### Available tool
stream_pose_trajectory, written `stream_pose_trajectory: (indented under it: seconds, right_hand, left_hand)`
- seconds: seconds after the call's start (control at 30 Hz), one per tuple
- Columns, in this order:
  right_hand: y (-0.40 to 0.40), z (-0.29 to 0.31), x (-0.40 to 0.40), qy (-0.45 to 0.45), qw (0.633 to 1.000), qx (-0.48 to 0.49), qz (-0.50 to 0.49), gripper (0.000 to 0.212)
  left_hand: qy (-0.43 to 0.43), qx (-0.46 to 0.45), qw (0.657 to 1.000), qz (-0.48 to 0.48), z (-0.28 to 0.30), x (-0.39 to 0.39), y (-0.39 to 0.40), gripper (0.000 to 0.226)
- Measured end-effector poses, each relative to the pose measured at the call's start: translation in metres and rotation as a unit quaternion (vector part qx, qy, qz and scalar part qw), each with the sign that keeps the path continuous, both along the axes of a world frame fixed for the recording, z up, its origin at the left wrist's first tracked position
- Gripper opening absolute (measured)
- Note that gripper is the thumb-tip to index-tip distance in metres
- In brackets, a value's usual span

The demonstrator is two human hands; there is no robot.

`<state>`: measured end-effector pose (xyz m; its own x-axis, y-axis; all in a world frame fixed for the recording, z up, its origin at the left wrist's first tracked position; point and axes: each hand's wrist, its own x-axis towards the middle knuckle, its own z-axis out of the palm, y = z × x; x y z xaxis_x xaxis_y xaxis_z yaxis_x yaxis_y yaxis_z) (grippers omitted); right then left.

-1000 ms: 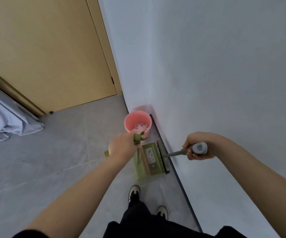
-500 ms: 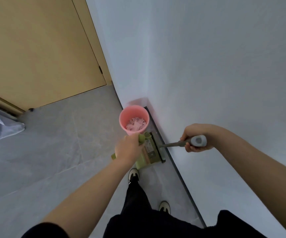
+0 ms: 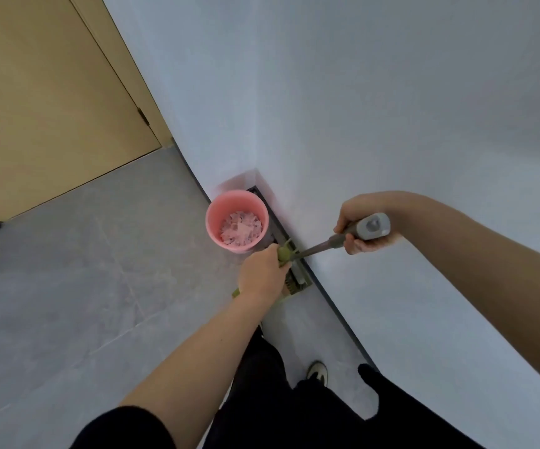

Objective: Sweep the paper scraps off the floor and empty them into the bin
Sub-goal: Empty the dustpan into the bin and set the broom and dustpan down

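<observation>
Already the paper scraps lie in the pink bin by the wall, yet with left hand fingers gripping the dustpan handle and right hand fingers gripping the broom handle, a careless swing could topple the bin.

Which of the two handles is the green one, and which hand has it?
The left hand grips the green dustpan handle, beside the pink bin. The right hand holds the grey broom handle instead.

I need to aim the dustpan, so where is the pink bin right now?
In the head view, the pink bin stands on the floor against the white wall, just beyond the left hand.
</observation>
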<state>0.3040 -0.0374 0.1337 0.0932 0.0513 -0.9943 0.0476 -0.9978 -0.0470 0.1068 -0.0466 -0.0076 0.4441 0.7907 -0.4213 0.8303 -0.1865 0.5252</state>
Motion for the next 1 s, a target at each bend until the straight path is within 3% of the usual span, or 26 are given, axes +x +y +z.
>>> stream_pose_trajectory:
  seconds: [0.2,0.63,0.83,1.0]
  right_hand:
    - [0.02,0.01,-0.001,-0.013,1.0,0.005,-0.001,0.015]
    - [0.035,0.009,-0.017,-0.05,0.997,0.042,0.03,0.036]
    - [0.033,0.011,-0.027,-0.003,0.999,0.02,0.033,0.018]
    - [0.034,0.006,-0.036,-0.014,0.997,0.014,0.075,0.01]
  left_hand:
    - [0.008,0.01,0.999,-0.037,-0.008,0.008,0.017,0.021]
    - [0.043,0.051,0.995,-0.069,-0.013,0.028,0.016,0.025]
    - [0.054,0.05,0.996,-0.058,-0.01,0.034,0.009,0.026]
    - [0.049,0.048,0.996,-0.053,-0.016,0.033,0.008,0.027]
